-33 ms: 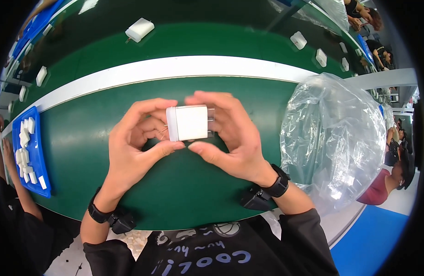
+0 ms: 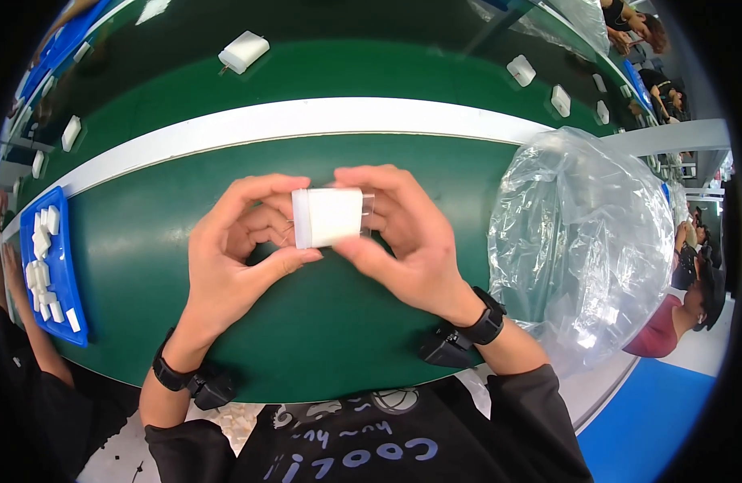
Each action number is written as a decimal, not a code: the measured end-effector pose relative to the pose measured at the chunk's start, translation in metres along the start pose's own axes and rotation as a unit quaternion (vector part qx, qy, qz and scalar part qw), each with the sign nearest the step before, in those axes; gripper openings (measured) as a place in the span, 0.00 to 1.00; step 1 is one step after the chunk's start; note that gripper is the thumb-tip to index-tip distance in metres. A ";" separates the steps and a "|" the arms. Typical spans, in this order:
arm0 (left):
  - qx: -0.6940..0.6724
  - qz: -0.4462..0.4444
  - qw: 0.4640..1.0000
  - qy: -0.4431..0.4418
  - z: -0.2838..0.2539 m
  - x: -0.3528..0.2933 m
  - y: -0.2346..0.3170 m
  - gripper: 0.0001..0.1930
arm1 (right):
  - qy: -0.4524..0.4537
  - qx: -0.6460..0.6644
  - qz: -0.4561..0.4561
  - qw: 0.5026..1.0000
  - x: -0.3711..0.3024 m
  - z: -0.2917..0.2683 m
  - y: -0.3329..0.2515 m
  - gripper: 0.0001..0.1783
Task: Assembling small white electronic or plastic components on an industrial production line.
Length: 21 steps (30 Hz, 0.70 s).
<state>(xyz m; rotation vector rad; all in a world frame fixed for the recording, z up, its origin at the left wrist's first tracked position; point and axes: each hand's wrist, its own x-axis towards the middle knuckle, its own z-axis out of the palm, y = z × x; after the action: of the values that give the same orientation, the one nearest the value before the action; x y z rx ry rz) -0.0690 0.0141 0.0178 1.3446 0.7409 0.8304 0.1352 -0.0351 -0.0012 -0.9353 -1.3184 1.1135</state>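
A white plug-in charger (image 2: 331, 217) is held level over the green work surface, between my two hands. It has a greyish band at its left end and a clear piece with what look like prongs at its right end. My left hand (image 2: 246, 233) pinches the left end between thumb and index finger, its other fingers curled behind. From the other side, my right hand (image 2: 407, 237) has its thumb against the lower right edge and its index finger near the upper edge. The right fingertips are slightly blurred.
To the left lies a blue tray (image 2: 75, 274) of several white pieces. A clear plastic bag (image 2: 580, 249) stands at the right. Beyond a white rail (image 2: 331, 117), more white chargers (image 2: 245, 52) lie on a green strip. Other people sit at both sides.
My right thumb has moved up onto the charger's lower edge, and the right index finger has shifted slightly. The left hand stays almost still.
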 end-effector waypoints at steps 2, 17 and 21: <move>0.011 0.007 1.000 -0.014 0.000 0.000 0.000 0.28 | 0.001 0.049 0.060 0.997 -0.001 0.001 0.000 0.28; 0.017 0.023 0.998 0.056 -0.003 0.002 -0.006 0.14 | -0.002 -0.073 0.043 0.996 0.003 0.002 0.003 0.14; 0.006 0.046 0.998 0.031 -0.005 0.002 -0.006 0.12 | -0.027 -0.180 -0.072 0.981 0.009 -0.004 0.000 0.15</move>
<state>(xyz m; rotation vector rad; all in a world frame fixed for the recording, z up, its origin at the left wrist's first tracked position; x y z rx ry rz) -0.0719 0.0183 0.0110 1.3766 0.7388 0.9454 0.1381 -0.0265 0.0012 -1.0578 -1.6402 0.8065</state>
